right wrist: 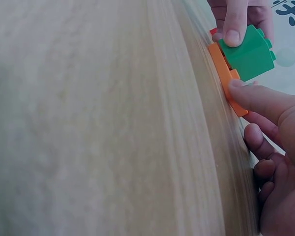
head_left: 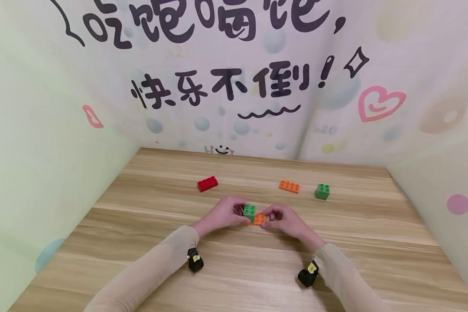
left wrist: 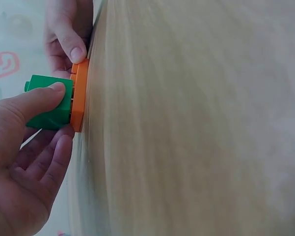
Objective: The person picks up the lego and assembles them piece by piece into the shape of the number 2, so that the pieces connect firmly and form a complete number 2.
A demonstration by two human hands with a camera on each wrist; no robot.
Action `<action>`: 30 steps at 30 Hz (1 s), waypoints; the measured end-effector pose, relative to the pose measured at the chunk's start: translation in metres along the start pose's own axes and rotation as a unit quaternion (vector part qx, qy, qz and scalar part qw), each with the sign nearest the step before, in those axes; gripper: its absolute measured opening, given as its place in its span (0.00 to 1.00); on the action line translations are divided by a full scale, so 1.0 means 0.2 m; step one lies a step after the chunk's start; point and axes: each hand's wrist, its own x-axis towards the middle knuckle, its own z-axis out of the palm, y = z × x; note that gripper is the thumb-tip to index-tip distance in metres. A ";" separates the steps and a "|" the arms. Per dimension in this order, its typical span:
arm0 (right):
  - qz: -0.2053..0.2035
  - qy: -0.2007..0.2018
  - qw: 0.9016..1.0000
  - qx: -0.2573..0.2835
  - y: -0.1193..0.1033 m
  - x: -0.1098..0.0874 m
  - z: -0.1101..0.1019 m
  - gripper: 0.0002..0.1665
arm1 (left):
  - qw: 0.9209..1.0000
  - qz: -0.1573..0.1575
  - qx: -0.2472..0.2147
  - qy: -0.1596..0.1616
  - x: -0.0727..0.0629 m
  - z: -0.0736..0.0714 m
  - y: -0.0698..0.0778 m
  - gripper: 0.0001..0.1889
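Note:
A green building block with studs on top sits over the left end of an orange building plate on the table. My left hand pinches the green block between thumb and fingers. At the plate's other end, my right hand pinches the orange plate, its thumb on the near side. A thin gap with studs shows between green block and orange plate in the left wrist view. In the right wrist view the green block looks slightly tilted on the plate.
Behind the hands on the wood-grain table lie a red block at left, another orange plate, and a second green block at right. A printed wall cloth borders the table's back edge.

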 end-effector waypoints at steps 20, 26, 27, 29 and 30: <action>0.010 -0.008 1.000 -0.001 0.00 0.00 0.00 0.16 | 0.998 0.008 -0.059 0.010 0.00 -0.03 0.03 0.19; 0.010 -0.007 1.000 0.002 -0.01 0.00 0.00 0.17 | 0.996 0.014 -0.084 0.024 0.00 -0.01 0.02 0.18; 0.010 -0.007 1.000 0.003 -0.01 0.00 0.00 0.17 | 0.996 0.014 -0.089 0.028 0.00 -0.01 0.02 0.18; 0.010 -0.007 1.000 0.004 -0.01 0.00 0.00 0.17 | 0.995 0.013 -0.098 0.033 0.00 0.00 0.01 0.18; 0.011 -0.007 1.000 0.004 -0.01 0.00 0.00 0.17 | 0.994 0.009 -0.102 0.035 0.00 0.00 0.01 0.18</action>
